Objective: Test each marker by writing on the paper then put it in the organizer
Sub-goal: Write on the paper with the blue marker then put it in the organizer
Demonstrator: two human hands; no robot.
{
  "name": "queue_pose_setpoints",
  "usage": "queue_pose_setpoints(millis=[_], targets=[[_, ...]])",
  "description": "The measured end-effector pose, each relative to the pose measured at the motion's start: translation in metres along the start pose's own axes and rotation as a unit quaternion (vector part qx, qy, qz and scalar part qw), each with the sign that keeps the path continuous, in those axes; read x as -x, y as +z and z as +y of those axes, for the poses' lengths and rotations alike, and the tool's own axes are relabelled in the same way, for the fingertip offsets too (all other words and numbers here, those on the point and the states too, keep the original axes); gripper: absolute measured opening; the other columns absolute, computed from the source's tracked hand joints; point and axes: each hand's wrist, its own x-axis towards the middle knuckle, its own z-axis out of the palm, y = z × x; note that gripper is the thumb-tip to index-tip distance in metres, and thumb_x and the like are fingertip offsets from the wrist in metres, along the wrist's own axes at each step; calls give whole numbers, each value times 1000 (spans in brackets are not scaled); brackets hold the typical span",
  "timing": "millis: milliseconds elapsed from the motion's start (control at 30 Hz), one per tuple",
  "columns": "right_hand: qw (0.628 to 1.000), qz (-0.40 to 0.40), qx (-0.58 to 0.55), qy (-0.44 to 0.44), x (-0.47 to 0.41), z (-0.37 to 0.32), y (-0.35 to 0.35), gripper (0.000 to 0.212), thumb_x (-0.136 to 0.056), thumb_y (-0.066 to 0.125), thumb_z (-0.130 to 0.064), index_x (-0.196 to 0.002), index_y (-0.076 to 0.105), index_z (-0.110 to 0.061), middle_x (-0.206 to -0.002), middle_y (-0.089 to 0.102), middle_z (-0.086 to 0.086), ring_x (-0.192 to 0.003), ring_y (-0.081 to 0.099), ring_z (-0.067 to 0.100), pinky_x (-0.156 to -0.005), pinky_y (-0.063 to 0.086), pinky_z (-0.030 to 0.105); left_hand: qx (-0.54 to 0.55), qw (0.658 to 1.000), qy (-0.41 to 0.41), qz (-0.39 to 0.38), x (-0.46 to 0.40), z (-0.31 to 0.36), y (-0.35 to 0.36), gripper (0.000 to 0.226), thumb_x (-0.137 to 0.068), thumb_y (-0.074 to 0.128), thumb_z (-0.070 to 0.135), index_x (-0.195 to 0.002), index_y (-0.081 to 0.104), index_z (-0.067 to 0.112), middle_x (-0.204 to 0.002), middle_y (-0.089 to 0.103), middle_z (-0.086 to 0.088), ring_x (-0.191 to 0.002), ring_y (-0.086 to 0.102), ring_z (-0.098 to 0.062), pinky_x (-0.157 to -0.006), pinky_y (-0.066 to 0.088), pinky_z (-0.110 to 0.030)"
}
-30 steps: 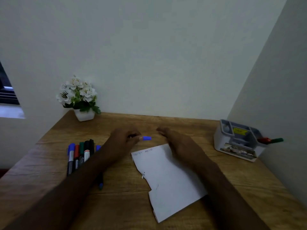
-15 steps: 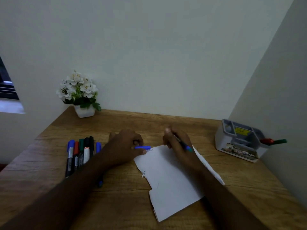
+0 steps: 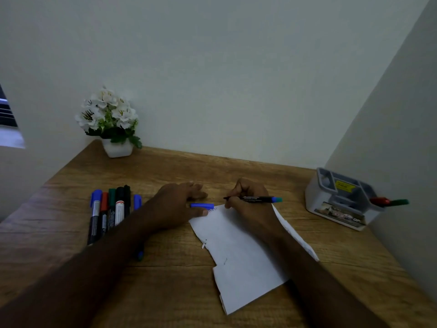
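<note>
A white sheet of paper lies on the wooden desk. My right hand grips a black marker with a blue end, its tip at the paper's top edge. My left hand rests at the paper's top left corner with the blue cap held between thumb and fingers. Small writing shows on the paper just right of the cap. Several capped markers lie side by side to the left. The grey organizer stands at the right, with a red and a green marker sticking out.
A white pot of white flowers stands at the desk's back left corner. Walls close in behind and on the right, right beside the organizer. One more marker lies partly under my left forearm. A window edge shows at the far left.
The marker came apart from its cap: my right hand took the marker body and brought its tip to the paper, while my left hand lowered with the cap to the paper's corner.
</note>
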Motion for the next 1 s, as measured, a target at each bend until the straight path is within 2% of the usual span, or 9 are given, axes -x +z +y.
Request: queue_pose_setpoints(millis=[67, 167, 300, 367, 533, 633, 733, 900, 1000], targets=[[1000, -3, 2, 23, 0, 3, 1, 8, -73, 73, -18, -69, 66, -15, -77, 69, -4, -78, 68, 13, -72, 60, 43, 7, 1000, -2, -2, -1, -2, 1, 59, -85, 61, 54, -139, 47, 34, -156, 28, 10, -146, 18, -9, -120, 16, -44], [999, 8, -20, 34, 1, 3, 5, 14, -73, 66, -13, -61, 61, -10, -66, 66, 0, -66, 64, 14, -68, 56, 50, 18, 1000, -1, 4, 0, -3, 0, 59, -84, 62, 53, -138, 48, 33, -155, 30, 10, -145, 20, -8, -120, 17, -42], [998, 15, -43, 33, 1, 2, 7, 28, -79, 63, 1, -56, 52, -12, -53, 56, -12, -55, 54, 0, -58, 49, 32, 28, 1000, -6, 1, 0, -3, -1, 59, -84, 63, 52, -138, 48, 34, -155, 30, 12, -145, 20, -8, -120, 15, -42], [998, 12, -47, 29, -1, 4, 8, 30, -79, 62, 3, -55, 50, -11, -51, 55, -14, -52, 52, -1, -55, 43, 24, 26, 1000, -8, -1, 0, -2, -1, 59, -85, 62, 52, -139, 47, 34, -155, 29, 13, -145, 19, -7, -120, 15, -42], [999, 9, -46, 19, -2, 9, 10, 34, -78, 63, 1, -52, 49, -15, -49, 52, -15, -50, 47, 0, -51, 38, 23, 17, 1000, -9, -9, -1, -2, 1, 60, -86, 60, 51, -141, 43, 32, -156, 27, 13, -146, 16, -6, -120, 14, -43], [999, 6, -46, 19, -3, 10, 10, 38, -78, 63, -1, -50, 48, -22, -50, 53, -14, -50, 47, 2, -52, 40, 29, 9, 1000, -6, -18, -1, 0, 0, 60, -88, 59, 50, -142, 41, 31, -156, 25, 12, -146, 14, -6, -120, 13, -44], [999, 7, -44, 19, -4, 9, 10, 36, -78, 63, 0, -51, 48, -19, -50, 53, -11, -52, 49, 5, -55, 43, 35, 5, 1000, -6, -23, -1, 1, 0, 60, -89, 58, 49, -143, 40, 30, -157, 24, 11, -147, 13, -6, -121, 11, -43], [999, 11, -42, 16, -3, 10, 10, 35, -78, 64, -1, -52, 48, -17, -51, 52, -10, -53, 48, 6, -53, 41, 32, 1, 1000, -5, -25, -1, -1, 0, 60, -89, 57, 50, -143, 39, 31, -157, 24, 11, -147, 13, -6, -121, 10, -42], [999, 10, -36, 10, -3, 9, 11, 34, -79, 64, 1, -54, 46, -13, -51, 50, -10, -51, 45, 3, -51, 38, 26, 4, 1000, -6, -26, -1, -1, 0, 61, -88, 57, 51, -143, 39, 32, -157, 24, 12, -146, 13, -5, -121, 11, -43]])
